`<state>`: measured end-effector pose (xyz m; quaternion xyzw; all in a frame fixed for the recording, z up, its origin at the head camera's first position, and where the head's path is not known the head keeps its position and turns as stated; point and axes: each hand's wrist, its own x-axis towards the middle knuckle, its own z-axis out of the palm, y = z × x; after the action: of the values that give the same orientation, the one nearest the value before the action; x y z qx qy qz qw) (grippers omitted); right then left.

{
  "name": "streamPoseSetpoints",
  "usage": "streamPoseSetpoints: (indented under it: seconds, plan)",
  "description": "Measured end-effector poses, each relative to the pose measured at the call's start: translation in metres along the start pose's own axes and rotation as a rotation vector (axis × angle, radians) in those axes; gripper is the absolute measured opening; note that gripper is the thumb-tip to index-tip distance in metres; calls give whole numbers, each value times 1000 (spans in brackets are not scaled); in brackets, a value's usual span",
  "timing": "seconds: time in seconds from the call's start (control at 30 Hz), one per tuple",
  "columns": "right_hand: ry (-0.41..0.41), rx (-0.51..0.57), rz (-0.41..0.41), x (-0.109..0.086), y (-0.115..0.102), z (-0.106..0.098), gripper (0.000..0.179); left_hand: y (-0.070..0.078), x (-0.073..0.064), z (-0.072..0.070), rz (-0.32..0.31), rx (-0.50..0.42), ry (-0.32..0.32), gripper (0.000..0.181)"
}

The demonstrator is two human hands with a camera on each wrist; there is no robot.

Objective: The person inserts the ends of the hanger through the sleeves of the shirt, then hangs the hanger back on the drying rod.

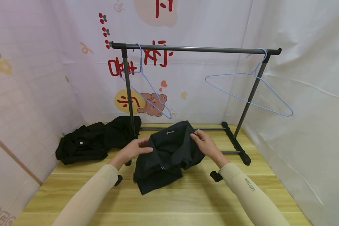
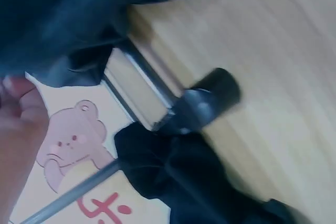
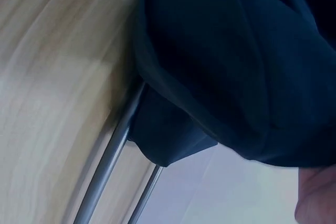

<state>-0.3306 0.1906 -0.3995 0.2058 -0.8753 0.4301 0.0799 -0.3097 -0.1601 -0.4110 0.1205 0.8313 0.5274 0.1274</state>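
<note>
In the head view a dark garment (image 1: 171, 139) with small white lettering is held up off the wooden table, its folds hanging and its lower edge loose toward the front. My left hand (image 1: 133, 150) pinches its left side between thumb and fingers. On the other side my right hand (image 1: 207, 145) grips the upper right edge. The bunched cloth hides what kind of garment it is. Dark fabric (image 2: 79, 14) fills the top of the left wrist view, above part of the left hand (image 2: 21, 129). In the right wrist view the fabric (image 3: 226, 72) covers most of the right hand (image 3: 319, 195).
A black garment (image 1: 87, 142) with a white button lies crumpled at the left. Behind the hands stands a dark metal clothes rack (image 1: 192, 49). Two blue hangers, one at left (image 1: 151, 86) and one at right (image 1: 274, 91), hang from its bar. A printed curtain (image 1: 186, 94) backs the table.
</note>
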Motion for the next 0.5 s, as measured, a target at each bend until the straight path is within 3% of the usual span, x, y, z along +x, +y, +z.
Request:
streamPoseSetpoints:
  seconds: [0.1,0.23,0.37,0.5]
  plan:
    - [20,-21,37,-3,-1,-1,29,-10,-3,0,18,41,-53,48]
    - [-40,2,49,-9,-3,-6,31,-11,-10,3,75,22,-28,15]
    - [-155,18,27,-15,-10,-17,27,1,-18,2,143,-47,-6,12]
    - [-304,83,18,-24,-28,-33,19,18,-25,-5,189,-148,-28,15]
